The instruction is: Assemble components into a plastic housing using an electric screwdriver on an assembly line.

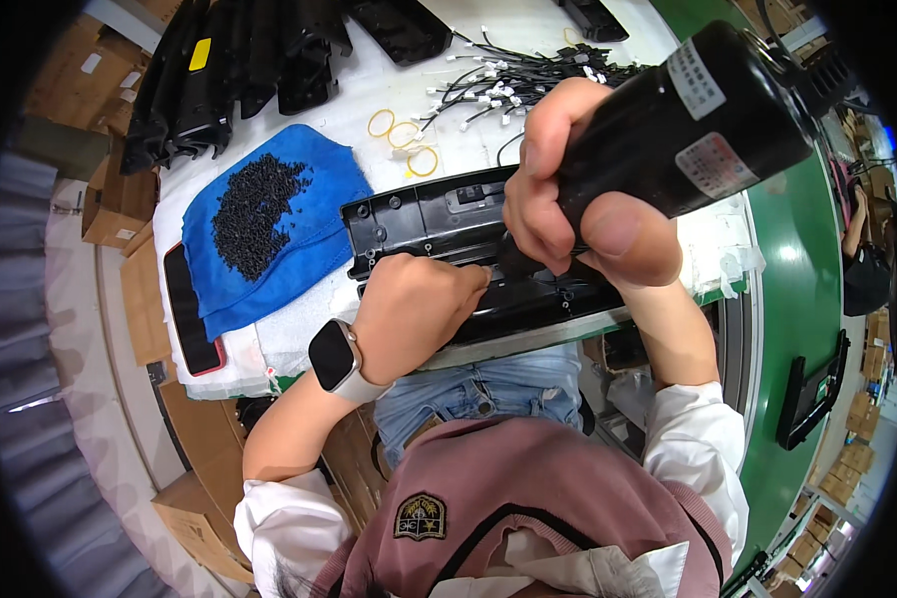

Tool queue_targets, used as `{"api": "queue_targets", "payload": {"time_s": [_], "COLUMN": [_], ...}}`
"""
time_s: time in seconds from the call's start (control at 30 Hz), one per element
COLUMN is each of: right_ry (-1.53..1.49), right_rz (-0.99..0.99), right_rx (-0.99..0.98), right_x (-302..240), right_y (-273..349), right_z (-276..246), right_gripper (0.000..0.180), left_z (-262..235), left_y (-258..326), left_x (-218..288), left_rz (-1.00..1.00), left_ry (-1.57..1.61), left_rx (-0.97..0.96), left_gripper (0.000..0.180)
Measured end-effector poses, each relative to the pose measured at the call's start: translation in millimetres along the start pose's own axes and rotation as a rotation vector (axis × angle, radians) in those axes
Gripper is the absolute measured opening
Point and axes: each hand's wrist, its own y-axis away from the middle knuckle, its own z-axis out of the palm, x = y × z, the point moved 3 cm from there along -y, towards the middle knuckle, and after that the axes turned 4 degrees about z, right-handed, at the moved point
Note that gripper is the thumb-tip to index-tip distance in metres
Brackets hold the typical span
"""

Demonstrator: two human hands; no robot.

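My right hand [633, 234] is wrapped round a thick black electric screwdriver [653, 135], whose tip end points down at a long black plastic housing [389, 227]. The housing lies on the white-covered table in front of me, showing ribs and screw posts. Closed over its near side, my left hand [414, 304] has its fingertips pinched close to the screwdriver's lower end. Whatever those fingertips hold is hidden. The screwdriver's tip is also out of sight behind my right fingers. Left of the housing, a pile of small black screws [254, 214] rests on a blue cloth [314, 254].
A phone [191, 314] lies at the table's left edge. Several black plastic covers [244, 70] stand at the far left. Yellow bands [424, 161] and a heap of black cables [528, 85] lie beyond the housing. Right of the table runs a green surface [782, 289] bearing a black frame [812, 389].
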Motion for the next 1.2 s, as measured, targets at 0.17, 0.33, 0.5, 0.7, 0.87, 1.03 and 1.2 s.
{"api": "queue_targets", "payload": {"time_s": [0.17, 0.33, 0.5, 0.7, 0.87, 1.03, 1.2], "right_ry": [0.032, 0.163, 0.276, 0.263, 0.536, -0.147, 0.016], "right_rz": [-0.028, 0.022, 0.009, 0.066, -0.114, -0.134, -0.226], "right_rx": [-0.016, 0.0, -0.022, 0.026, -0.097, -0.112, -0.065], "right_x": [3, 13, 10, 14, 20, -5, -23], "right_y": [-4, -6, -11, -10, 3, 14, 21], "right_z": [2, 16, 21, 25, 18, 7, 6], "right_gripper": [0.025, 0.037, 0.025, 0.03, 0.026, 0.051, 0.049], "left_z": [1, 0, -1, -1, -10, -62, -86], "left_y": [0, 2, 0, 3, 3, 20, 56], "left_x": [0, 0, -1, -5, 0, -28, -87], "left_rz": [0.031, 0.048, 0.058, 0.057, 0.098, -0.18, -0.626], "left_ry": [-0.023, -0.085, -0.066, -0.051, -0.072, -0.107, -0.715], "left_rx": [0.027, 0.052, 0.065, 0.026, -0.069, 0.42, 0.377], "left_gripper": [0.007, 0.007, 0.008, 0.009, 0.013, 0.009, 0.013]}}
